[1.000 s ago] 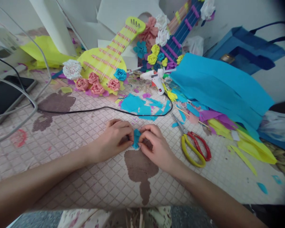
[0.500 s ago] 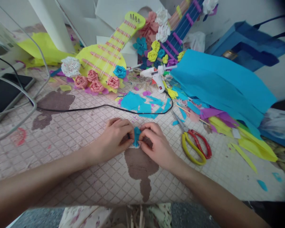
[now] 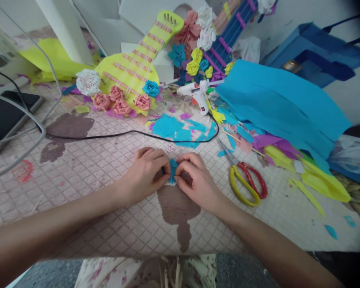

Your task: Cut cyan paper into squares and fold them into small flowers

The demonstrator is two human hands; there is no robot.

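A small piece of crinkled blue paper (image 3: 173,169) is pinched between my two hands, low over the patterned cloth. My left hand (image 3: 151,170) grips its left side with thumb and forefinger. On the other side, my right hand (image 3: 196,178) holds the right edge the same way. The fingers cover much of the paper, so its full shape is hidden. Scissors (image 3: 243,176) with one yellow and one red handle lie to the right of my right hand, blades pointing up and left.
Blue paper scraps (image 3: 171,127) and a white glue gun (image 3: 198,96) lie beyond my hands, its black cord (image 3: 132,132) crossing the cloth. Behind are a yellow paper guitar (image 3: 127,74) with paper roses and a large blue sheet (image 3: 282,100). A phone (image 3: 12,116) lies far left.
Both hands keep their pinch on the blue paper with barely any movement. The whole view has shifted very slightly.
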